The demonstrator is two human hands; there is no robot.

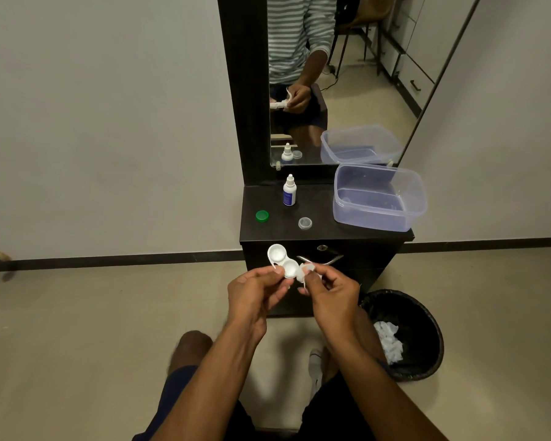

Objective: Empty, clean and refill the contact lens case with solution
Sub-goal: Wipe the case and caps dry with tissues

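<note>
**Lens case held open in both hands, front of cabinet**

Fingers of the left hand are curled, thumb and forefinger pinching the white lens case at its lower edge. Fingers of the right hand are curled too, pinching a small white wad against the 3 o'clock end of the case; whether it is tissue or part of the case I cannot tell. Two round white cups of the case face up, one at 11 o'clock from the other. Case is in mid-air, in front of the cabinet's drawer handle.

Remaining items, largest first:
- Mirror, 12 o'clock, upright behind the cabinet top; reflects a striped shirt and a hand holding something white.
- Dark cabinet, centre.
- Black bin, 4 o'clock on the floor beside the cabinet, crumpled white tissue inside.
- Clear plastic tub, 2 o'clock on the cabinet top, open.
- Solution bottle, upright, well left of the tub, near the mirror.
- Green cap, 10 o'clock of the hands, near the cabinet's left edge.
- Clear cap, between green cap and tub, apart from both.
</note>
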